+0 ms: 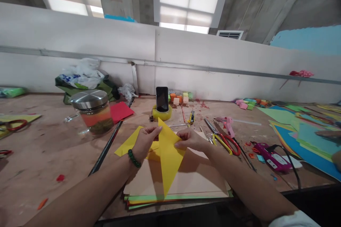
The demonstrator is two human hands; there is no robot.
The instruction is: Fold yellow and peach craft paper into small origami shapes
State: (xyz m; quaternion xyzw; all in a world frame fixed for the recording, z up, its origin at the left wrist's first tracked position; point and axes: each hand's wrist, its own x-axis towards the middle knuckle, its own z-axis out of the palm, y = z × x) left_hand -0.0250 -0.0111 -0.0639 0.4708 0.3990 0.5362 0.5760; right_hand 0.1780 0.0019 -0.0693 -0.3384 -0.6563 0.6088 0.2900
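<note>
Both hands, left [146, 141] and right [192, 139], pinch a folded yellow sheet [170, 152] above the paper stack [191, 179] at the bench's [80, 152] near edge. The sheet looks partly folded; what remains is unclear. Scissors [225, 140] crowd the right; leftward seems roomier.

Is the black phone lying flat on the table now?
No, the phone stands upright at the yellow tape roll, its dark screen facing the person.
</note>
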